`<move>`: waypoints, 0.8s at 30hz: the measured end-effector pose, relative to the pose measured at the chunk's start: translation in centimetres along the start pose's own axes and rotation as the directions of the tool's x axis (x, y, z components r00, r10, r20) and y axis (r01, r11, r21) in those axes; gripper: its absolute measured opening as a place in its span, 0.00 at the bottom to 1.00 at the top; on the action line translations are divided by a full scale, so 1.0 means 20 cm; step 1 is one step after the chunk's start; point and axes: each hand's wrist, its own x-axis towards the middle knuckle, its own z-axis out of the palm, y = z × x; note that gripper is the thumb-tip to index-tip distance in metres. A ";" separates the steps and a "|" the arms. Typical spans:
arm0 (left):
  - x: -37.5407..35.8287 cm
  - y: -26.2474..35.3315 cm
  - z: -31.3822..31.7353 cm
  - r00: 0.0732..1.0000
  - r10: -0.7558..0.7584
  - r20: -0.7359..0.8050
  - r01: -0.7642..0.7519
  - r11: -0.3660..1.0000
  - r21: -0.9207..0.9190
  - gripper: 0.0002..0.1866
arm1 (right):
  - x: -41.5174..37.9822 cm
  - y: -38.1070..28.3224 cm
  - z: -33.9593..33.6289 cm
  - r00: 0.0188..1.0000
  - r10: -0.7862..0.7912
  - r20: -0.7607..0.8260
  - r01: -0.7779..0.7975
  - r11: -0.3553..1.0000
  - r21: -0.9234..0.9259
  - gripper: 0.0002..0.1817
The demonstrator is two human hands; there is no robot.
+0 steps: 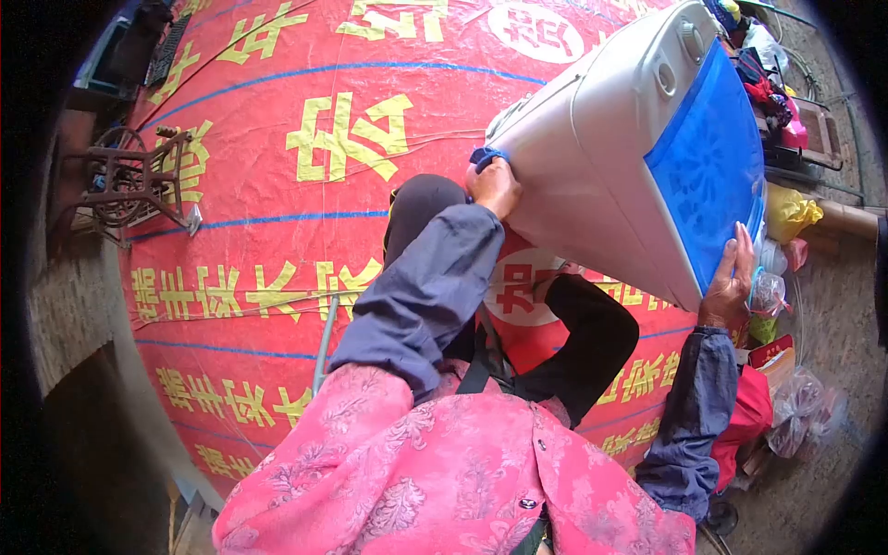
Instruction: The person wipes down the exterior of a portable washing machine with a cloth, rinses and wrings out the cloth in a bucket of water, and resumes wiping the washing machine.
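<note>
A white twin-dial machine like a small washing machine leans at a tilt, its blue patterned top facing right. My left hand is closed around a bunched blue cloth against the machine's lower left side. At the near corner of the blue top lies my right hand, its fingers stretched along the edge and touching it. The palm side and part of the thumb are hidden.
Beneath the machine spreads a red sheet with yellow characters. An iron treadle frame stands at the left. Along the right are a yellow bag, clear plastic bags and a red cloth. My bent knees are beneath the machine.
</note>
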 end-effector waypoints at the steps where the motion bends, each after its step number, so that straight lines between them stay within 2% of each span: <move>1: -0.08 0.08 -0.05 1.000 -0.005 -0.028 0.004 0.999 -0.037 0.20 | 0.00 0.00 0.00 1.000 -0.009 -0.008 0.009 1.000 0.002 0.18; 2: -0.16 0.14 -0.08 0.999 -0.015 -0.050 0.011 0.997 -0.073 0.19 | 0.00 0.00 0.00 1.000 -0.014 -0.011 0.014 1.000 0.001 0.18; 4: -0.29 0.22 -0.12 0.951 0.173 -0.255 -0.196 0.978 -0.067 0.16 | -0.01 0.02 0.01 1.000 -0.025 -0.013 0.025 1.000 0.013 0.18; 6: -0.40 0.37 -0.21 0.825 0.329 -0.459 -0.389 0.920 -0.040 0.14 | 0.00 0.03 0.01 0.999 -0.031 -0.031 0.032 0.999 0.031 0.17; 7: -0.42 0.41 -0.23 0.764 0.402 -0.505 -0.449 0.893 0.032 0.15 | 0.00 0.01 0.01 0.998 -0.036 -0.047 0.038 0.999 0.030 0.16; 10: -0.44 0.41 -0.20 0.755 0.432 -0.494 -0.484 0.875 0.026 0.18 | 0.00 0.02 0.02 0.994 -0.034 -0.105 0.042 0.996 0.078 0.15; 11: -0.44 0.40 -0.17 0.776 0.443 -0.448 -0.467 0.882 0.065 0.18 | 0.00 0.04 0.02 0.991 -0.062 -0.120 0.069 0.996 0.050 0.15; 12: -0.46 0.40 -0.15 0.821 0.410 -0.398 -0.437 0.899 0.025 0.18 | 0.00 0.05 0.02 0.987 -0.092 -0.133 0.096 0.995 0.021 0.14; 14: -0.49 0.40 -0.10 0.894 0.340 -0.291 -0.365 0.930 -0.037 0.18 | 0.00 0.04 0.03 0.985 -0.039 -0.171 0.047 0.998 0.045 0.14; 15: -0.48 0.35 -0.02 0.887 0.403 -0.224 -0.419 0.907 -0.029 0.17 | 0.00 0.05 0.03 0.982 -0.042 -0.185 0.051 0.998 0.042 0.14; 18: -0.55 0.36 0.05 0.900 0.370 -0.232 -0.418 0.882 -0.216 0.17 | 0.00 0.07 0.05 0.972 -0.030 -0.232 0.042 0.998 0.049 0.15; 21: -0.69 0.46 0.05 0.805 0.547 -0.227 -0.584 0.798 -0.150 0.15 | -0.01 0.08 0.06 0.951 -0.034 -0.308 0.046 0.998 0.032 0.14; 24: -0.82 0.59 0.08 0.717 0.688 -0.117 -0.697 0.700 -0.157 0.11 | -0.03 0.10 0.07 0.927 0.008 -0.375 0.013 0.998 0.053 0.13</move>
